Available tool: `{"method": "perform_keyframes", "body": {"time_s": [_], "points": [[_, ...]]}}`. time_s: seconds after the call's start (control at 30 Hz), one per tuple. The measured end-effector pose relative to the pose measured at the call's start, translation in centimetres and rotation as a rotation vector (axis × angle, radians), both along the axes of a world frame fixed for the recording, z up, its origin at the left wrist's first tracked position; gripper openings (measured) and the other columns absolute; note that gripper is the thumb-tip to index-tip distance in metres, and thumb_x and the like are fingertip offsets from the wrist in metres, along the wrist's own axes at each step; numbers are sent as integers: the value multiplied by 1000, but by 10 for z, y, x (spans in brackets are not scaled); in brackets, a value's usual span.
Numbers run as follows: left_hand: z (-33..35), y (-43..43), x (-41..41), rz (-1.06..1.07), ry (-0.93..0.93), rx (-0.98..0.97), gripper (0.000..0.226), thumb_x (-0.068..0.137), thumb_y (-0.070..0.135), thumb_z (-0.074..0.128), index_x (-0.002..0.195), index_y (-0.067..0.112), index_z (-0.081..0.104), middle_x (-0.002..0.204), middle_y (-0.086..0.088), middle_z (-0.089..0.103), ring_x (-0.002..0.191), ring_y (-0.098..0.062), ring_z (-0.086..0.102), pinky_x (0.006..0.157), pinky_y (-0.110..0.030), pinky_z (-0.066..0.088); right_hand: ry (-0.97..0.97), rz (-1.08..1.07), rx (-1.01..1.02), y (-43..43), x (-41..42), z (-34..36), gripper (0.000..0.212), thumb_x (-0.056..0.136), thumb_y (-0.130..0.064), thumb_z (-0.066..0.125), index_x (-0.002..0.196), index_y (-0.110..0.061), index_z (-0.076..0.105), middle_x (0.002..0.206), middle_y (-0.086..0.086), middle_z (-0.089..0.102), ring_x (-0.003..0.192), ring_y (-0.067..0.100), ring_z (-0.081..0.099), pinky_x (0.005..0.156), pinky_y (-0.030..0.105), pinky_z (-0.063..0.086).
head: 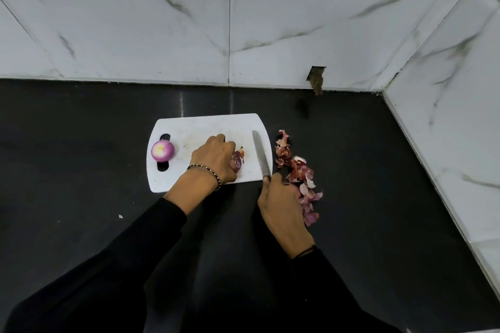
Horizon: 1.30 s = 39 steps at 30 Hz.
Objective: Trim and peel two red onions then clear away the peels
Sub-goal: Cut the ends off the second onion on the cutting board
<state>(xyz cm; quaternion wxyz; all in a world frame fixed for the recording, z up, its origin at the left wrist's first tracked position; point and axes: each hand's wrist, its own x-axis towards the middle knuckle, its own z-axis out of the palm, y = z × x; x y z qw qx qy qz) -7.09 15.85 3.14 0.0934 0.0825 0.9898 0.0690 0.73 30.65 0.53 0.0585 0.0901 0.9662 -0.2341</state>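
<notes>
A white cutting board (200,127) lies on the black counter. A peeled red onion (162,150) rests at the board's left end, over the handle slot. My left hand (215,159) is closed over a second red onion (237,161) with skin still on it, near the board's middle right. My right hand (281,209) grips a knife (261,153) by its handle; the blade lies along the board's right edge, pointing away from me. Red onion peels (300,178) lie in a loose heap on the counter just right of the board.
The black counter (378,170) meets white marbled wall tiles (162,21) at the back and on the right, forming a corner at far right. A small hole in the tiles (316,79) sits at counter level behind the board. A white scrap (120,216) lies left of my forearm.
</notes>
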Motion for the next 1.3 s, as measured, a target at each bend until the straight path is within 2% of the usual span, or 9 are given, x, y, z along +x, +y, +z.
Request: {"method": "perform_keyframes", "body": {"time_s": [0.23,0.33,0.43,0.53,0.63,0.77,0.97,1.13,1.3], "points": [[-9,-9,6,52,74,205,54,71,42,78,120,24,63,112,4,64,107,-21,54,76,-33,49,-25,-66,-3,11,0,-2,29,109,-33,31,105,-10,48,92,8,62,79,24,61,66,36,46],[-15,-13,1,84,52,416,61,62,51,85,116,28,66,105,4,68,97,-18,55,77,-30,47,-76,-105,-71,19,0,1,26,108,-37,30,100,-16,44,92,4,59,83,23,57,80,41,48],[-17,-8,-3,75,38,580,58,64,43,88,113,22,66,99,4,69,86,-14,60,78,-27,49,-125,-164,-188,20,2,4,31,108,-43,29,102,-20,49,101,2,58,93,20,53,91,48,41],[-20,-4,-5,93,42,712,54,64,33,88,110,21,62,100,5,68,84,-14,63,77,-27,55,-102,-126,-273,18,7,14,31,109,-39,32,108,-16,54,98,0,56,76,6,47,65,14,35],[-23,-5,-6,80,31,785,53,65,23,88,108,19,58,103,4,66,90,-13,65,78,-16,54,-66,-105,-346,19,8,16,31,109,-37,34,105,-14,55,95,4,60,74,4,48,64,1,32],[-24,-11,-8,72,-24,832,56,68,22,90,111,20,55,110,4,64,96,-10,64,76,-6,48,-23,-84,-390,17,6,12,29,108,-37,35,98,-17,54,86,6,59,70,9,51,61,9,39],[-25,-16,-10,50,-71,805,63,66,24,92,118,20,58,116,4,65,103,-14,63,89,-18,52,53,-25,-474,9,6,17,28,108,-36,39,92,-19,54,78,3,57,64,8,50,60,16,42],[-24,-10,-8,60,-37,741,66,68,26,90,127,15,61,112,5,64,96,-12,60,78,-4,42,89,6,-441,0,5,19,28,108,-35,37,92,-18,52,75,5,60,63,15,56,57,24,44],[-19,0,-10,35,-26,617,72,73,25,87,137,9,57,129,-9,65,113,-24,61,96,-24,45,28,14,-343,2,5,20,24,108,-33,36,95,-18,48,72,1,53,59,10,50,55,28,42]]}}
